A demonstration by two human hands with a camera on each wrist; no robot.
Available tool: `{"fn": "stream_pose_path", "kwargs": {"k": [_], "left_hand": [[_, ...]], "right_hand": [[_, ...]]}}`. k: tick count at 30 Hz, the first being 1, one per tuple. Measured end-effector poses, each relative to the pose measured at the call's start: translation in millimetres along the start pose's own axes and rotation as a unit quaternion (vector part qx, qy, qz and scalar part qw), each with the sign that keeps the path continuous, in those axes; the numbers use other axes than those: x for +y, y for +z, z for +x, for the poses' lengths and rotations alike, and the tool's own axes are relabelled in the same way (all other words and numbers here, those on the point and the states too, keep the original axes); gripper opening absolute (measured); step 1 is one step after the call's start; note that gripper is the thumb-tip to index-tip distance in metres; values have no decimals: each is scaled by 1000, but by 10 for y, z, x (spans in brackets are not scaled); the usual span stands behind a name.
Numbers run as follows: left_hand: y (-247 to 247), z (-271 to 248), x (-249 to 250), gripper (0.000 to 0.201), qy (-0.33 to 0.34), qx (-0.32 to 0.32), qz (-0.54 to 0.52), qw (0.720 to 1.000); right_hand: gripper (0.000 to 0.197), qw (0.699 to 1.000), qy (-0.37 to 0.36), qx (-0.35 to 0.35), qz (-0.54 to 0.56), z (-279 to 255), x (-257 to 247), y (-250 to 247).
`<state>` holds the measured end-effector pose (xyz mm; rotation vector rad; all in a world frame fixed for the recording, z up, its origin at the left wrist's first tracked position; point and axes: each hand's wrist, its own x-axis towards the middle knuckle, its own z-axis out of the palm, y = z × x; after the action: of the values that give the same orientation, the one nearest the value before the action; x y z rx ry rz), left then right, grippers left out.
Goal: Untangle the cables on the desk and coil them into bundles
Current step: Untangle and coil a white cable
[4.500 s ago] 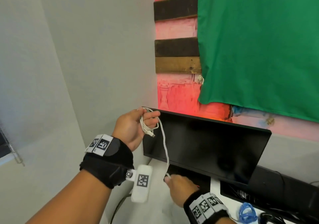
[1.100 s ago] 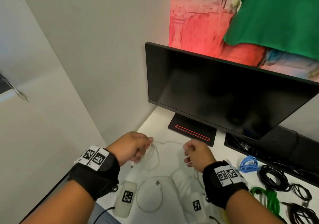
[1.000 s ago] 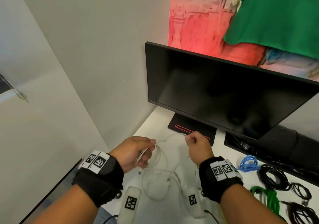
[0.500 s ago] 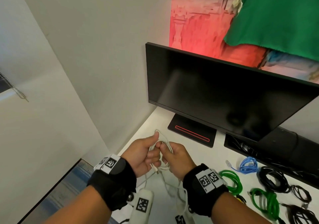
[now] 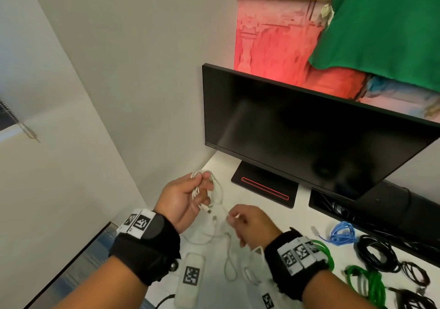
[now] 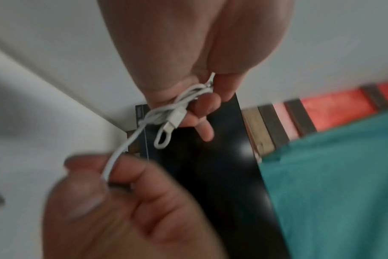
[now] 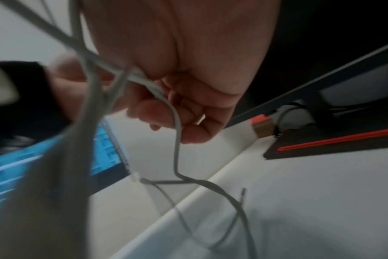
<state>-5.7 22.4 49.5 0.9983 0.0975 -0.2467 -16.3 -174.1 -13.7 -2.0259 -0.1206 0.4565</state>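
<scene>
My left grip (image 5: pixel 184 198) clenches the white cable (image 5: pixel 215 193) bunch over the desk's (image 5: pixel 309 225) left edge, my right grip (image 5: pixel 250 224) pinches its loose strand, the monitor (image 5: pixel 309 132) behind, green cables (image 5: pixel 366 282) and black cables (image 5: pixel 378 254) rightward.

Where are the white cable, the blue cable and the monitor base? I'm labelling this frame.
white cable (image 5: pixel 195 190): head view, the coiled strands gripped in the left hand.
blue cable (image 5: pixel 342 234): head view, middle of the bundle.
monitor base (image 5: pixel 266 187): head view, top face above the red stripe.
</scene>
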Motion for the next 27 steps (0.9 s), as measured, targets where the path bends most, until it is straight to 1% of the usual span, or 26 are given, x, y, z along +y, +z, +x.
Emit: {"fn": "stream_pose_path", "kwargs": {"k": [1,3,4,5,6,8,9,10,11,12,13,14,15,16,17,18,19,20,21,22,23,24,25,26,27], "left_hand": [[31,18,-51,23,23,20,43,999],[76,26,-159,23,51,39,169,984],[85,11,-207,19,55,29,239,969],[82,-9,-241,17,53,12,302,952],[60,-30,-253,16,52,-9,351,935],[-4,-58,-237,15,66,-51,430,899],[-27,-64,-225,15,80,-74,473,874],[-30,-71,-205,15,98,-91,520,843],[-9,-67,-182,16,117,-97,555,818],[18,-46,-169,18,130,-87,565,810],[53,-22,-149,20,121,-56,527,839],[94,5,-120,22,102,-15,444,890],[123,39,-93,23,83,22,345,935],[155,65,-53,22,73,49,260,962],[171,90,-29,20,70,60,223,970],[179,98,-24,19,67,55,224,971],[171,86,-46,19,64,37,245,967],[152,57,-84,19,62,11,305,950],[116,23,-128,17,69,-19,397,915],[70,-13,-165,14,83,-42,486,869],[17,-47,-197,16,90,-65,538,836],[-23,-82,-215,25,84,-86,548,827],[-52,-120,-230,36,65,-106,533,837],[-65,-153,-238,45,38,-121,529,839],[-79,-180,-241,49,16,-131,535,835]], "right_hand": [[3,999,-22,-42,-21,-36,-53,103],[20,988,-72,-118,-65,-84,-151,217],[24,983,-88,-144,-70,-94,-203,221],[23,981,-96,-157,-59,-102,-258,195],[20,982,-93,-163,-29,-112,-302,153],[24,982,-53,-161,80,-122,-351,76],[26,977,-36,-161,137,-125,-370,38],[25,969,-21,-162,187,-120,-381,6],[23,960,-2,-162,229,-118,-402,-18],[22,953,16,-159,257,-113,-415,-30],[22,950,34,-160,265,-117,-429,-33],[24,957,42,-164,235,-125,-432,-14],[27,970,32,-173,166,-143,-430,24],[31,979,10,-181,88,-164,-417,80],[33,983,-16,-178,31,-176,-396,142],[34,986,-43,-163,3,-178,-381,190],[29,988,-65,-140,3,-178,-386,207],[21,989,-86,-118,12,-180,-395,191],[16,989,-101,-103,19,-183,-420,150],[20,989,-108,-95,21,-171,-438,94],[22,990,-100,-99,24,-165,-472,29],[21,990,-87,-109,30,-154,-506,-35],[22,989,-70,-122,49,-139,-537,-101],[27,986,-51,-136,83,-108,-538,-165],[31,980,-23,-146,132,-71,-527,-231]]}}
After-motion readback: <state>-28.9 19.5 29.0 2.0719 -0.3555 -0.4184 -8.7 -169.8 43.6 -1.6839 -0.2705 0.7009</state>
